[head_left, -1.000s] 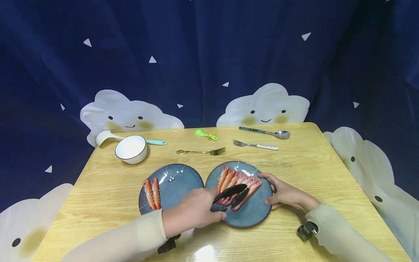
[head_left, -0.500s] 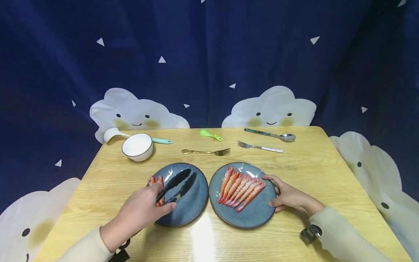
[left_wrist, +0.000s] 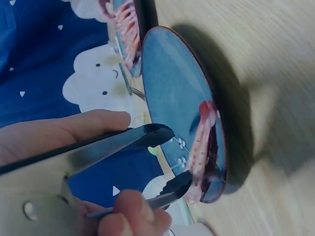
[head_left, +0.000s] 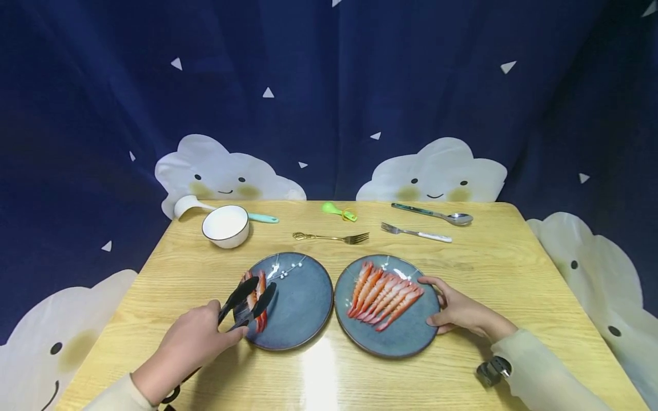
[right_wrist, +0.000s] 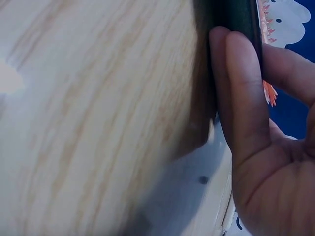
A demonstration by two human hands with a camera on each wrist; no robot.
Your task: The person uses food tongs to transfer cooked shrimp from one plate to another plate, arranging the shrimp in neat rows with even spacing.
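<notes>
My left hand [head_left: 197, 334] holds black-tipped metal tongs [left_wrist: 101, 153], their jaws spread over the left blue plate [head_left: 305, 302]. Two cooked shrimp [head_left: 261, 321] lie side by side at that plate's left edge, partly covered by the tongs in the head view. In the left wrist view one black tip overlaps a shrimp [left_wrist: 200, 147]. My right hand [head_left: 462, 308] grips the right edge of the second blue plate [head_left: 401, 342], thumb above the rim and fingers beneath. On this plate a fanned row of several shrimp [head_left: 382, 294] lies.
Behind the plates are a white bowl [head_left: 226, 225], a ladle with a mint handle [head_left: 263, 218], a gold fork [head_left: 329, 237], a green baby spoon [head_left: 336, 210], a white-handled fork [head_left: 416, 233] and a large spoon [head_left: 437, 214]. A blue curtain [head_left: 329, 103] hangs beyond the table.
My left hand has carried the tongs leftward from the right plate's shrimp to the two on the left plate. The tongs' jaws now straddle that area. My right hand keeps its grip on the rim.
</notes>
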